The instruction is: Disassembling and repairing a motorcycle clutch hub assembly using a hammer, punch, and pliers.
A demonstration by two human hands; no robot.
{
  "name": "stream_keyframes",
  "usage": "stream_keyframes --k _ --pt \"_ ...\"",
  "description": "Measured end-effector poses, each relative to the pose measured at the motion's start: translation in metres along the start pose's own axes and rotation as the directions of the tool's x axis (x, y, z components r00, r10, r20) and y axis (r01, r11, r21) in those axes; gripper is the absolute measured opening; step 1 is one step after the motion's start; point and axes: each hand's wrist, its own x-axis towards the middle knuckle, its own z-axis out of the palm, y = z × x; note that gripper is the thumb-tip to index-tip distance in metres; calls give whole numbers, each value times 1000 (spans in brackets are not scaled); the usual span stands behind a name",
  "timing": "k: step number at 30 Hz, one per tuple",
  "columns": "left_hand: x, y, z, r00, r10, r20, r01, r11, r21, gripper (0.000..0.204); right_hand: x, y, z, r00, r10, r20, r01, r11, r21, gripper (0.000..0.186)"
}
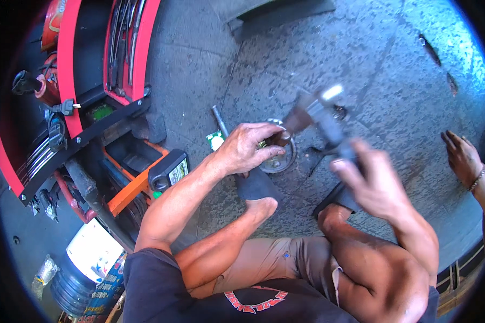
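Metal under both hands: clenched a hammer (331, 129) by its handle in the right hand (374, 180), blurred at the head. Curled the left hand (248, 142) over a round metal part (279, 163), low at the floor (382, 81), ahead of the left shoe (257, 185); could not tell the firmness or exact hold behind those fingers. Looked like a striking step, seemingly calling for a steadied part and fingertips outside the hammer's path. Had swinging room rightward, bounded by a co-worker's hand (463, 161) near the floor's right edge. Seemed tighter leftward: beside a metal rod (219, 119), then a black bottle (170, 171) near the lower corner of a red-edged tool cart (144, 54).
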Motion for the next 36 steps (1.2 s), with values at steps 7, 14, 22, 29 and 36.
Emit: stream_keyframes --k 7,14,22,29,36 --pt "-11 1 -5 991 -124 53 124 992 -6 41 -1 -16 -14 982 22 -190 64 899 434 29" --pt "-10 -15 5 1000 -12 -4 12 997 73 43 14 5 6 1000 -20 -25 22 995 94 34" --pt "-8 -7 2 994 -71 79 68 997 42 37 9 13 16 997 34 76 -37 999 37 31" --pt "-13 -11 2 926 -377 -36 350 888 -299 37 4 33 1 978 137 -159 -86 952 294 33" --pt "-19 -12 1 964 -265 -3 264 959 -104 32 2 51 0 955 269 -123 -206 903 378 33"
